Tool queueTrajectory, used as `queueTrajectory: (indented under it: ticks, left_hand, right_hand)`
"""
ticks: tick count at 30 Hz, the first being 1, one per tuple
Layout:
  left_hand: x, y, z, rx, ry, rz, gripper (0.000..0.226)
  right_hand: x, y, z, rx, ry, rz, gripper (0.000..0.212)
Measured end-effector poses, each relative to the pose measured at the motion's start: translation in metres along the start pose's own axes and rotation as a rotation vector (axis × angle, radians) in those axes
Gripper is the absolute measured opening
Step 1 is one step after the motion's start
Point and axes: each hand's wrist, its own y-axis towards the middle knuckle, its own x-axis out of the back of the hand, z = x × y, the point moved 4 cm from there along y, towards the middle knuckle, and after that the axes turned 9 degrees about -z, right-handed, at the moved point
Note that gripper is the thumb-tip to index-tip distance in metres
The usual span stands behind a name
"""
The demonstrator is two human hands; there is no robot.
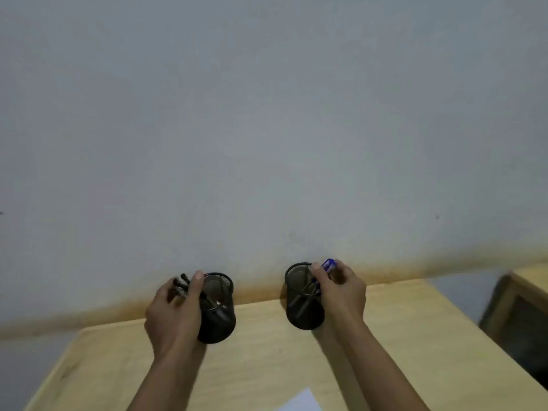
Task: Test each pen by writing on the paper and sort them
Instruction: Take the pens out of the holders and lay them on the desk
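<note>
Light wooden table: two black mesh pen cups, white paper at near edge.

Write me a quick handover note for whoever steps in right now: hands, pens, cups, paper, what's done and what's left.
Left hand grips a bunch of black pens at the left mesh cup.
Right hand grips blue pens at the right mesh cup.
Both cups stand on the wooden table; more pens show inside each.
Paper lies at the near edge, only a corner visible, no marks seen.
Done: cannot tell. Left: testing and sorting.
</note>
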Motion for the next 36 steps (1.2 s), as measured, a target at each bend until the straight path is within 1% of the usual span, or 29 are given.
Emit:
queueTrajectory:
  ticks: [3,5,6,7,10,12,14,16,17,19,20,22,25,27,29,31,33,36]
  left_hand:
    - [-0.010,0.011,0.011,0.002,-0.094,-0.034,0.039]
    - [-0.019,0.015,0.020,0.060,-0.216,-0.058,0.044]
    - [-0.022,0.014,0.023,0.096,-0.278,-0.069,0.041]
    - [-0.025,0.014,0.027,0.110,-0.335,-0.077,0.033]
    - [-0.032,0.012,0.026,0.065,-0.340,-0.087,0.014]
    - [-0.033,0.008,0.024,0.026,-0.321,-0.070,0.008]
    - [-0.034,0.007,0.024,0.004,-0.294,-0.057,0.005]
    - [-0.032,0.008,0.023,-0.036,-0.267,-0.043,0.004]
    - [-0.032,0.009,0.024,-0.058,-0.244,-0.035,0.010]
    - [-0.031,0.012,0.029,-0.077,-0.218,-0.022,0.038]
    - [-0.030,0.013,0.030,-0.097,-0.192,-0.021,0.049]
    - [-0.029,0.012,0.030,-0.149,-0.150,-0.017,0.060]
    - [-0.029,0.006,0.021,-0.182,-0.180,-0.017,0.053]
    - [-0.027,0.004,0.013,-0.213,-0.196,-0.013,0.050]
    - [-0.025,0.003,0.003,-0.250,-0.284,0.020,0.043]
    - [-0.018,-0.002,-0.013,-0.235,-0.394,0.015,0.029]
    - [-0.005,-0.009,-0.032,-0.204,-0.453,-0.030,0.019]
    - [0.020,-0.022,-0.053,-0.180,-0.587,-0.068,0.020]
  right_hand:
    - [-0.007,0.005,-0.005,0.007,0.128,-0.043,0.035]
    - [-0.010,0.007,-0.011,0.000,0.193,-0.042,0.028]
    - [-0.012,0.006,-0.012,0.001,0.223,-0.040,0.026]
    - [-0.013,0.007,-0.013,0.019,0.254,-0.034,0.024]
    - [-0.013,0.004,-0.010,0.065,0.265,0.003,0.023]
    - [-0.013,0.005,-0.008,0.084,0.250,0.042,0.025]
    - [-0.015,0.007,-0.009,0.104,0.226,0.073,0.018]
    - [-0.017,0.007,-0.010,0.111,0.211,0.103,0.012]
    - [-0.016,0.005,-0.009,0.126,0.200,0.110,0.014]
    - [-0.017,0.000,-0.005,0.156,0.195,0.107,0.020]
    - [-0.017,-0.001,-0.003,0.176,0.202,0.101,0.019]
    - [-0.019,-0.004,-0.002,0.194,0.225,0.093,0.014]
    - [-0.017,-0.009,0.003,0.233,0.264,0.088,0.018]
    - [-0.013,-0.014,0.016,0.277,0.299,0.070,0.016]
    - [-0.008,-0.018,0.029,0.295,0.359,0.034,0.014]
    - [-0.002,-0.021,0.040,0.273,0.445,0.008,0.012]
    - [0.007,-0.027,0.052,0.231,0.544,-0.021,0.012]
    - [0.026,-0.045,0.066,0.173,0.690,-0.015,0.008]
